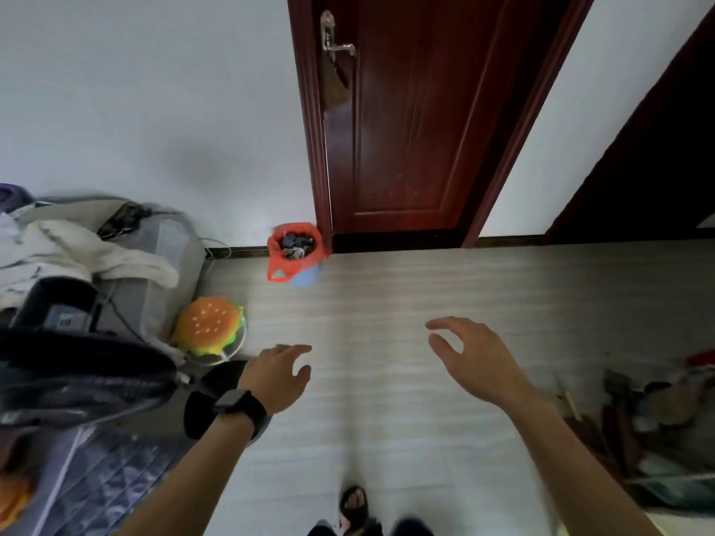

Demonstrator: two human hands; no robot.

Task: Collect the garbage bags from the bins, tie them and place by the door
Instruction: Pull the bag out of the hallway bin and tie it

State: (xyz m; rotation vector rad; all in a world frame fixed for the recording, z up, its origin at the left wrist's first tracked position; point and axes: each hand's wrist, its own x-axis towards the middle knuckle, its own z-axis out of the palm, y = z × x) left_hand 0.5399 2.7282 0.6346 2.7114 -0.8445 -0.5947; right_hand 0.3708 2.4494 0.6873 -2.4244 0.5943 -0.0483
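The dark red door (406, 121) runs out of the top of the view, so only its lower panels and a metal handle (336, 40) show; a second dark opening at the far right is cut off too and I cannot tell what it is. The pale floor (445, 288) stretches between the door and the person. On the left, a bed (127, 265) is heaped with light cloth and is mostly hidden behind a black fan (77, 365) whose head is blurred and cut by the frame edge. At the right edge lies a blurred jumble of things (657, 427) too smeared to name. Just beside the bed sits a burger-shaped toy (209, 326) on a clear round base.

The bin (305, 274) stands on the floor against the wall, touching the left side of the door frame. Only a patch of its blue side shows, since the orange garbage bag (296, 245) is folded over its rim, one handle loop hanging down the front. Dark rubbish inside is hard to make out.

Both arms reach forward over bare floor, well apart from the bin. The left hand (280, 377), with a dark watch (236, 404) on its wrist, is palm down, fingers loosely spread and holding nothing. The right hand (476, 361) is raised higher, fingers (445, 324) curled but open, empty as well. One sandalled foot (354, 504) shows at the bottom edge.
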